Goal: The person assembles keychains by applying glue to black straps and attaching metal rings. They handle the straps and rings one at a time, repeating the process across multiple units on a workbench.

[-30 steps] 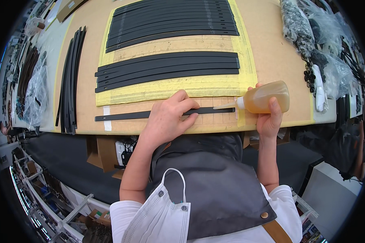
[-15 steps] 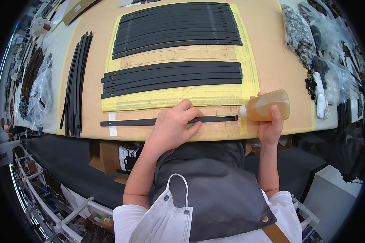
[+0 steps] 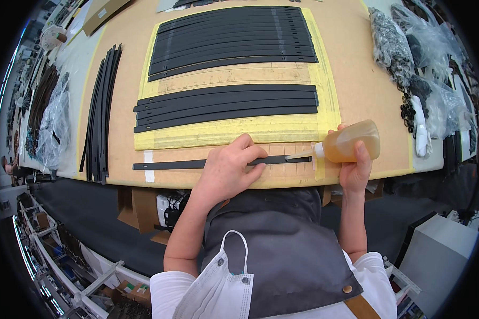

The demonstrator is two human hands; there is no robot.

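Note:
A single black strap (image 3: pixel 178 165) lies along the table's front edge. My left hand (image 3: pixel 229 168) is closed on it, thumb and fingers pinching near its middle. In my right hand (image 3: pixel 355 169) is a squeeze bottle (image 3: pixel 351 142) of amber liquid, tipped on its side with the nozzle pointing left. The nozzle tip is at the strap's surface, short of its right end; whether liquid is coming out I cannot tell. Just beyond, several black straps (image 3: pixel 226 105) lie side by side on a yellow-taped board (image 3: pixel 234 138), with a larger row of black straps (image 3: pixel 231 42) further back.
A bundle of black straps (image 3: pixel 102 114) lies at the left on the table. Clear plastic bags (image 3: pixel 53 125) sit at the far left, and more plastic bags (image 3: pixel 391 48) with black parts line the right side. A cardboard box (image 3: pixel 105 13) stands at the back left.
The whole view has shifted slightly. Both hands keep their hold; the bottle's nozzle tip sits about where it was on the strap, perhaps slightly to the right.

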